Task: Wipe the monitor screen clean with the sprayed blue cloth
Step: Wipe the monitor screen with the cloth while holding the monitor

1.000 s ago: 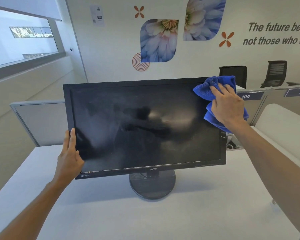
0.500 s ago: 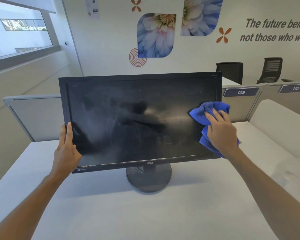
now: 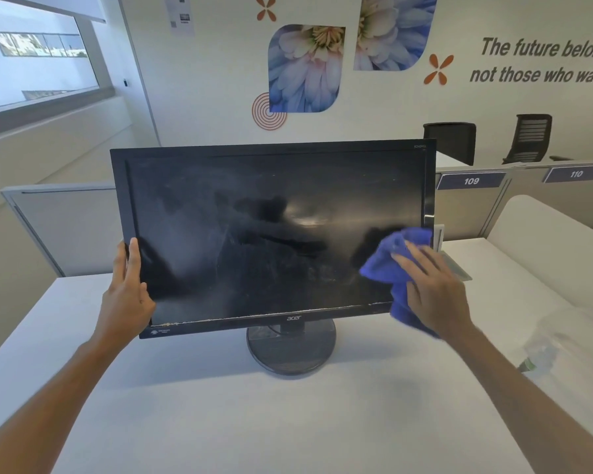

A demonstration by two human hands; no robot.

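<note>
We saw a white wall [image 3: 199,97] with flower prints and lettering cut off at the right edge, a window at far left, grey partitions [image 3: 65,227] tagged 109 and 110, and two black chairs [image 3: 451,140] partly hidden behind them. A white desk [image 3: 254,422] filled the foreground; the monitor [image 3: 274,234] stood on it on a round base [image 3: 291,347], tilted slightly, its screen dark, dusty and smeared, with a pale crust along the bottom bezel. Something clear and blurry lay at the desk's right, too smeared to identify. The blue cloth [image 3: 396,268] was bunched against the screen's lower right corner, part of it hidden under the right hand [image 3: 435,289], which pressed it flat with fingers extended, not curled. The left hand [image 3: 127,292] gripped the monitor's left edge, thumb over the front bezel, the other fingers hidden behind the frame.
</note>
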